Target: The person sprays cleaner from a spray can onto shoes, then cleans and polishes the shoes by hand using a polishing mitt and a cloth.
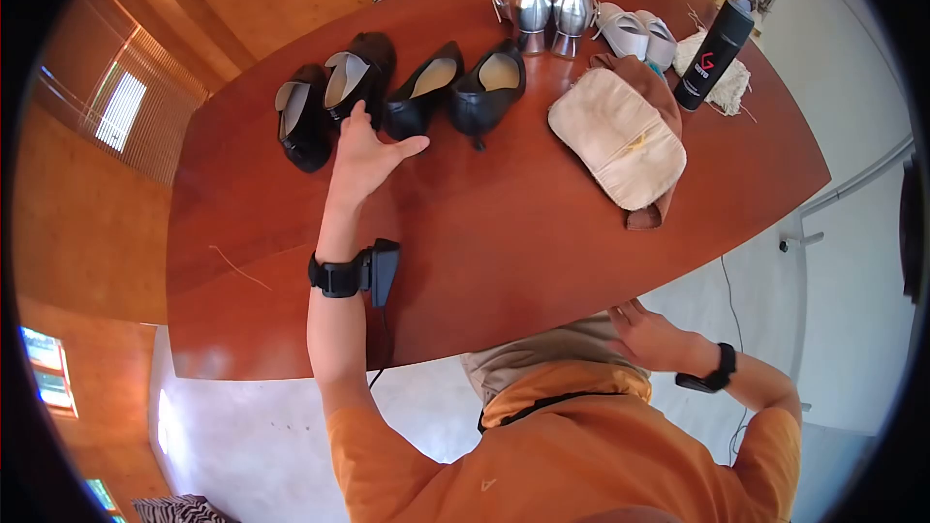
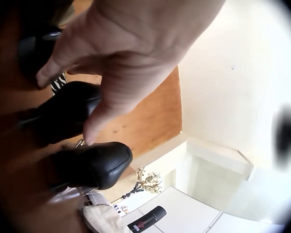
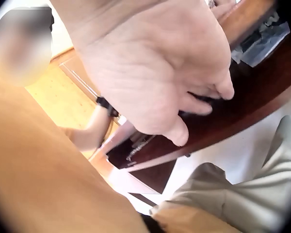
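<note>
In the head view the left hand [image 1: 366,157] reaches over the table [image 1: 465,242], fingers extended and thumb spread, at the near end of a black loafer [image 1: 360,73]; whether it touches the shoe I cannot tell. A second black loafer [image 1: 305,121] stands to its left. On the right are two black heeled pumps [image 1: 423,92] [image 1: 489,87]. The left wrist view has the hand [image 2: 121,63] above the dark shoes, its thumb by a pump [image 2: 70,109]. At the table's near edge, the right hand [image 1: 651,337] has relaxed fingers; the right wrist view shows the palm [image 3: 150,73] holding nothing.
Silver heels [image 1: 528,10], white shoes [image 1: 630,31] and a black spray can [image 1: 715,56] on a fluffy cream cloth [image 1: 731,87] stand at the back right. Nearer lies a beige pouch [image 1: 620,136] on a brown cloth [image 1: 651,87]. A thin strand [image 1: 240,269] lies at the left.
</note>
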